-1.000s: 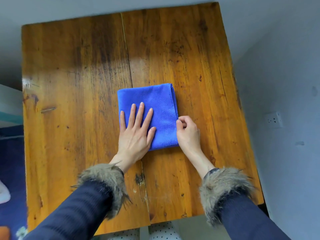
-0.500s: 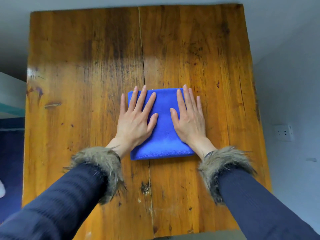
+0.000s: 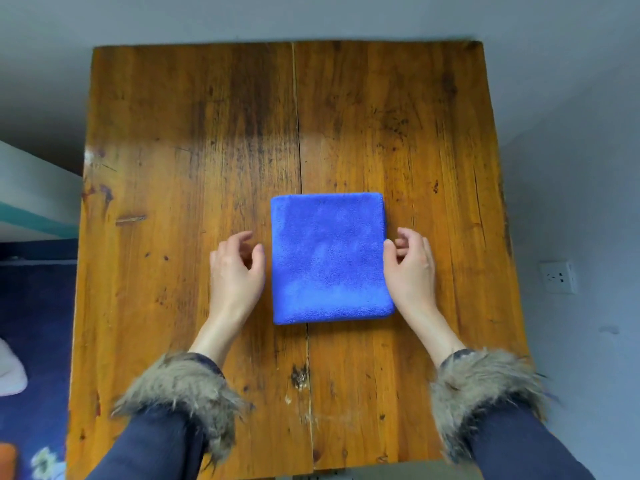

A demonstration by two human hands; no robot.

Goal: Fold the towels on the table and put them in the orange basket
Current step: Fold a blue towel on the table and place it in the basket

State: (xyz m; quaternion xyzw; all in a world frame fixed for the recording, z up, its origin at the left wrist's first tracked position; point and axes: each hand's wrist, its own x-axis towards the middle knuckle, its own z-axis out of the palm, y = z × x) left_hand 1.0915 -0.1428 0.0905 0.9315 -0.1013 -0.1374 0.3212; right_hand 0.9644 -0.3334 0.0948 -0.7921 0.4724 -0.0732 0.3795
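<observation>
Nothing gripped: left hand (image 3: 237, 271) loosely curled just beside the folded blue towel (image 3: 330, 258), right hand (image 3: 410, 268) at its other edge, holding nothing. Towel lies mid-table (image 3: 173, 133). Soft, light, floppy, so pinch both side edges together.

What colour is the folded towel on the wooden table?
The folded square microfibre towel is bright blue all over, with no pattern; the head view shows it.
</observation>
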